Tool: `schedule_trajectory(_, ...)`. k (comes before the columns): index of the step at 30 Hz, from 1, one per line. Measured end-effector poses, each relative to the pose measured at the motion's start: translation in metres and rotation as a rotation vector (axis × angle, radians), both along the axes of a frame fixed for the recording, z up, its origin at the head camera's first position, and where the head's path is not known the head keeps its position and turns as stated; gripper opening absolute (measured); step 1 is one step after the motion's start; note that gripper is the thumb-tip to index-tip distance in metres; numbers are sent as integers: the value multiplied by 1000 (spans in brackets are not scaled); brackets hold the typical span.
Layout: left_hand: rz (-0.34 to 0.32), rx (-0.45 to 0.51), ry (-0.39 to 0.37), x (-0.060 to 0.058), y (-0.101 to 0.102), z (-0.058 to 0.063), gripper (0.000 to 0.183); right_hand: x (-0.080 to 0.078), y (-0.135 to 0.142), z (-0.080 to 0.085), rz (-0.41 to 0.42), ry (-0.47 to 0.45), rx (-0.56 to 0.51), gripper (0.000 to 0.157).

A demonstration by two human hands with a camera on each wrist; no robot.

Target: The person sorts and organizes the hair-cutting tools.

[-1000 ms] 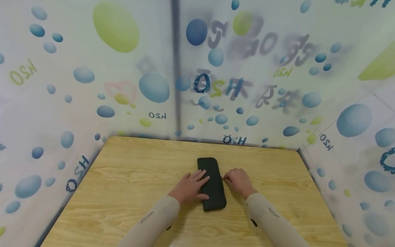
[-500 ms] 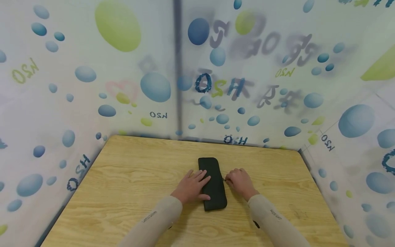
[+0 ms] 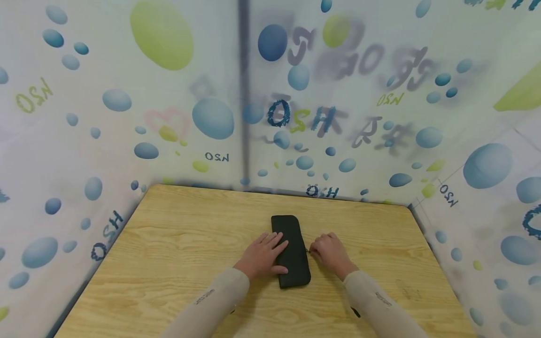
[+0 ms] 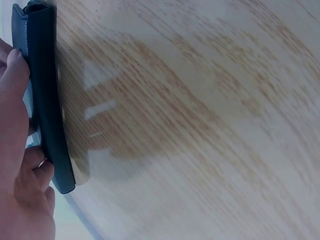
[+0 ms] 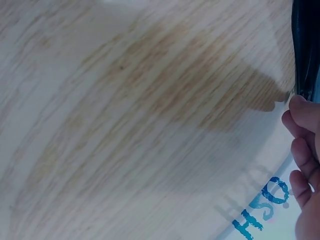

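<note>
A long black zip-around wallet point(image 3: 292, 253) lies on the table, its straight spine to the left and its rounded corners to the right. My left hand point(image 3: 262, 256) rests on it with fingers spread across the spine side. In the left wrist view, the thumb and fingers lie along the upper face of the wallet point(image 4: 47, 100). At the wallet's right edge, my right hand point(image 3: 331, 253) pinches the small zipper pull point(image 3: 307, 250) between thumb and forefinger, the other fingers curled. The right wrist view shows these fingertips right at the wallet's edge point(image 5: 305, 45); the pull is mostly hidden there.
The wooden table point(image 3: 181, 244) has light grain and rounded far corners. Behind and beside it stand pale walls point(image 3: 220, 178) printed with blue and green ovals and lettering, close to the table's far and side edges.
My right hand has moved a little toward me along the wallet's right edge, and the zipper pull with it. The left hand and the wallet stay in place.
</note>
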State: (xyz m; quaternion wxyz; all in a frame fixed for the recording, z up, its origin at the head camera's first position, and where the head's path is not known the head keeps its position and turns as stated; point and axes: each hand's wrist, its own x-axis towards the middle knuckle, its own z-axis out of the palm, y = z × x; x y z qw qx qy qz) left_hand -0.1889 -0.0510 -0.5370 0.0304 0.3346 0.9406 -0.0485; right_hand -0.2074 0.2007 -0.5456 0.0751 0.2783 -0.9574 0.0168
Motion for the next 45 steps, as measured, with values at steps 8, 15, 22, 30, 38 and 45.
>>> schedule_trajectory(8, -6, -2, -2, 0, 0, 0, 80, 4, 3, 0, 26, -14, 7, 3)
schedule_trajectory(15, -22, 14, 22, 1, -1, 1, 79, 6, 6, 1, 38, -26, 12, 5)
schedule_trajectory(22, -14, 4, 14, 1, 0, 0, 79, 9, 9, 3, 92, -26, 4, 4)
schedule_trajectory(30, -3, -2, -6, -1, -1, -2, 80, 14, 13, 8, 143, -71, -18, 6)
schedule_trajectory(38, -1, -7, -7, -1, 0, -3, 80, 15, 18, 7, 201, -108, -17, 5)
schedule_trajectory(45, 5, -22, -11, 0, 1, -2, 80, 16, 21, 7, 221, -168, -28, 6)
